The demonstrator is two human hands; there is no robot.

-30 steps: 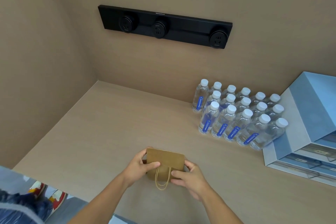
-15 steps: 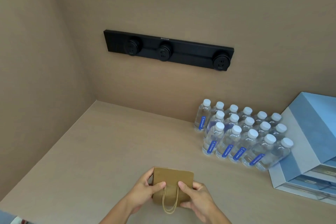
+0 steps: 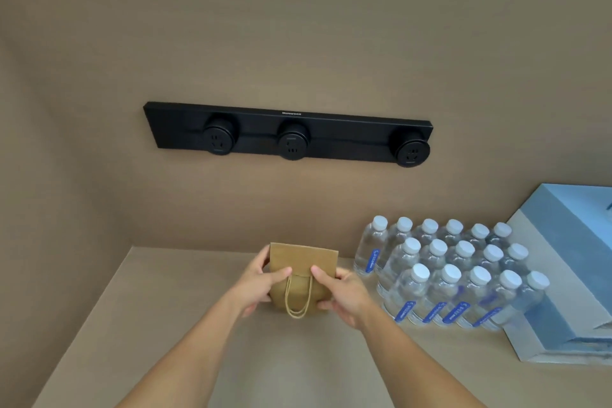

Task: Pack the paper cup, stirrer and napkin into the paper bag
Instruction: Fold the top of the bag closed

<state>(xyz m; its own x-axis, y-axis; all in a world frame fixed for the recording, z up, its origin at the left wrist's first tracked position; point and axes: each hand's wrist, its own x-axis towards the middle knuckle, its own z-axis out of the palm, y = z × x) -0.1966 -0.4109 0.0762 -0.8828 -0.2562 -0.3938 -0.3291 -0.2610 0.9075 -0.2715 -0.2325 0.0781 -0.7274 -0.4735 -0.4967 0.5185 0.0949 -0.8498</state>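
Brown paper bag [image 3: 303, 263] between both hands

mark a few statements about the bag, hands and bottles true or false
1. Both hands hold the paper bag: left hand, right hand. True.
2. The bag's twine handle hangs on the side facing the camera. True.
3. The water bottles stand to the left of the bag. False: they stand to its right.
4. A paper cup stands on the counter. False: no cup is in view.
5. The socket strip lies on the counter. False: it is on the wall.
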